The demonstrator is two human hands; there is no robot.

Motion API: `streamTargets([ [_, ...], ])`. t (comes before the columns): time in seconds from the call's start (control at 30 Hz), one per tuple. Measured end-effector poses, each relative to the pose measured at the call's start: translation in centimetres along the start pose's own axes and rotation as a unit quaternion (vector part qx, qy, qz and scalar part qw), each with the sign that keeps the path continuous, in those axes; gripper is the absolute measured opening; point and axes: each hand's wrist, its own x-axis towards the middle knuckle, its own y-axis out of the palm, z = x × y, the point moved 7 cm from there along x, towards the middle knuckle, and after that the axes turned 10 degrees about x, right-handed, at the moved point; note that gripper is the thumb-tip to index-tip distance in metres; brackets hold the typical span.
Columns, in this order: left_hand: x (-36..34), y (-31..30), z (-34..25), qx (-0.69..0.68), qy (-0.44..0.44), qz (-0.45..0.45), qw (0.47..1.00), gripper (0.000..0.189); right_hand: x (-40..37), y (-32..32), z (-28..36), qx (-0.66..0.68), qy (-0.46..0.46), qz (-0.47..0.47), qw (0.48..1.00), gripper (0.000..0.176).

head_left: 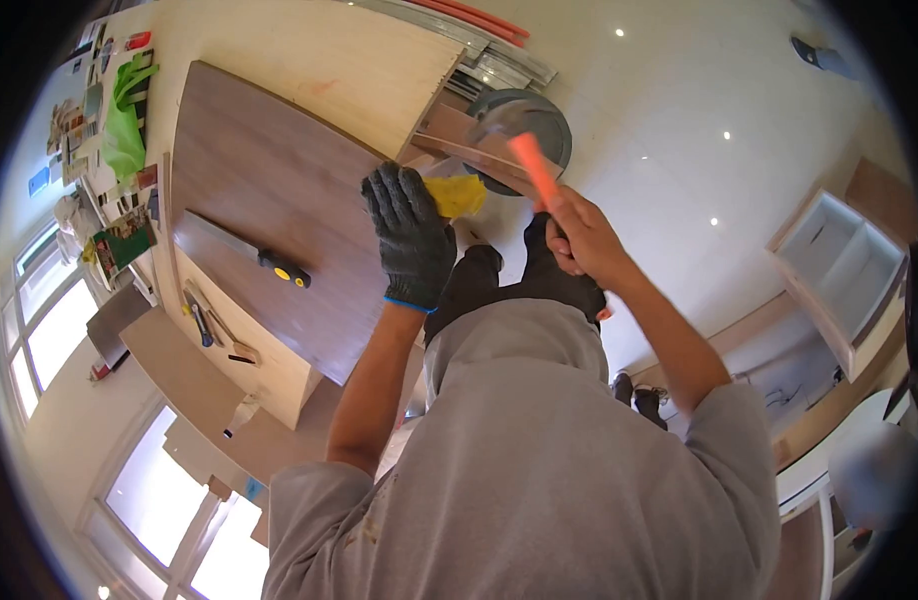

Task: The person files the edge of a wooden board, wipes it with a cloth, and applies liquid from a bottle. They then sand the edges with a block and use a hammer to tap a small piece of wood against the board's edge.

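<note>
My left hand (411, 235), in a dark glove with a blue cuff edge, is closed around a yellow cloth (457, 195) that sticks out on its right side. My bare right hand (584, 237) grips the orange handle of a hammer (532, 165); the hammer's head is blurred and lies over a round dark stool top. Just left of the hammer, a narrow brown wooden board (474, 160) runs from the workbench edge towards the stool. To the left of my gloved hand lies a large brown panel (279, 190).
A handsaw (244, 247) lies on the panel, with hand tools (214, 325) beside it on the pale bench. The round stool (549, 130) stands ahead. A white-lined cabinet box (844, 265) is at the right. Another person's foot (807, 50) shows at top right.
</note>
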Motion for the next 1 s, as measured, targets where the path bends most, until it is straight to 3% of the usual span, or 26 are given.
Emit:
streamTargets([
  [0.03,0.4,-0.2,0.0,-0.004,-0.011,0.007,1.000,0.090,-0.7,0.1,0.1,0.012,-0.031,-0.024,0.999,0.042],
  [0.13,0.5,0.0,0.0,-0.005,-0.017,0.016,1.000,0.089,-1.9,0.5,-2.4,-0.100,0.012,0.036,0.994,0.041],
  [0.3,0.4,-0.1,0.1,-0.002,-0.013,0.000,1.000,0.090,-0.5,-1.5,-0.5,0.053,-0.061,-0.053,0.995,0.041],
  [0.4,0.7,0.0,-0.2,0.000,-0.014,0.009,1.000,0.089,-0.7,0.3,-1.2,-0.136,0.003,0.035,0.990,0.041],
  [0.43,0.6,-0.1,-0.2,0.000,-0.015,0.010,1.000,0.089,-0.4,-0.4,-0.6,-0.074,0.014,0.028,0.997,0.041],
  [0.53,0.5,-0.1,0.1,-0.003,-0.018,0.006,1.000,0.089,1.2,-1.0,-0.1,0.079,-0.064,-0.044,0.994,0.037],
  [0.57,0.5,-0.1,0.0,-0.007,-0.011,0.005,1.000,0.088,1.5,-0.6,-1.4,-0.015,-0.038,0.011,0.999,0.038],
  [0.67,0.3,0.0,0.0,-0.002,-0.017,0.009,1.000,0.087,1.4,0.7,-0.6,-0.112,-0.009,0.078,0.991,0.038],
  [0.8,0.2,-0.3,0.2,-0.009,-0.010,-0.007,1.000,0.086,2.7,1.2,-0.9,0.001,-0.021,0.007,1.000,0.037],
  [0.9,0.2,-0.3,0.0,-0.009,-0.005,-0.006,1.000,0.086,1.8,1.0,-1.0,-0.126,0.008,0.070,0.990,0.036],
  [1.0,-0.1,-0.2,0.3,-0.004,-0.012,-0.017,1.000,0.087,0.6,0.8,-0.7,0.020,-0.039,-0.020,0.999,0.041],
])
